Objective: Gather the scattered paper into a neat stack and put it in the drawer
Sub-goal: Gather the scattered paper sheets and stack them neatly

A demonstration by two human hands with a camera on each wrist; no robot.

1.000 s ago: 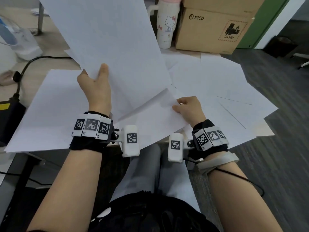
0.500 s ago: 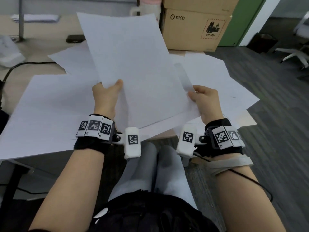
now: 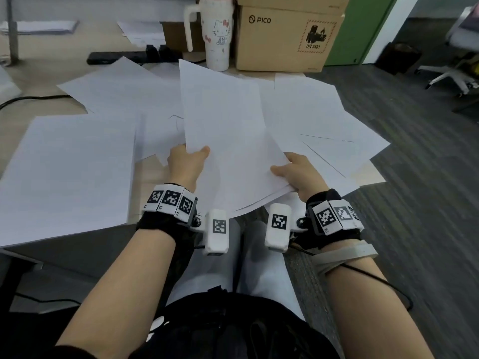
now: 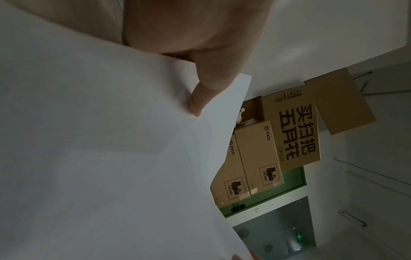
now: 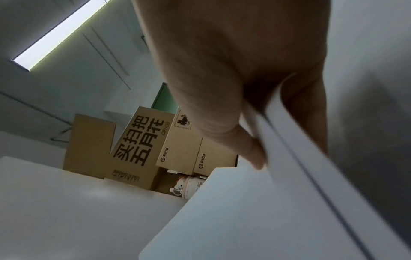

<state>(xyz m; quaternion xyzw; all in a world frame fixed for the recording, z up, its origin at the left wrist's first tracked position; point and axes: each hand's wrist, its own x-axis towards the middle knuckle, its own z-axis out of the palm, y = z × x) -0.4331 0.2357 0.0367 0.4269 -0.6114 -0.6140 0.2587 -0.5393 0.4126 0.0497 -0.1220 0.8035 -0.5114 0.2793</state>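
Note:
Both hands hold a small bundle of white paper sheets [image 3: 228, 141] above the desk's near edge. My left hand [image 3: 188, 161] pinches its left edge, thumb on top, as the left wrist view shows with the thumb [image 4: 200, 98] pressed on the sheets [image 4: 100, 158]. My right hand [image 3: 295, 172] pinches the bundle's lower right corner; in the right wrist view the held sheets [image 5: 278, 176] sit between thumb and fingers. More loose sheets [image 3: 318, 117] lie scattered on the desk [image 3: 150, 174], with a large sheet [image 3: 67, 174] at the left. No drawer is in view.
A Hello Kitty tumbler [image 3: 216, 35] and PICO cardboard boxes [image 3: 287, 35] stand at the desk's back. A black power strip [image 3: 121, 57] and cable [image 3: 31, 98] lie at the back left. An office chair base [image 3: 451, 76] is on the carpet to the right.
The held sheets have come down from high up to just above the desk. My right hand has lifted off the table sheets and now pinches the bundle's right corner.

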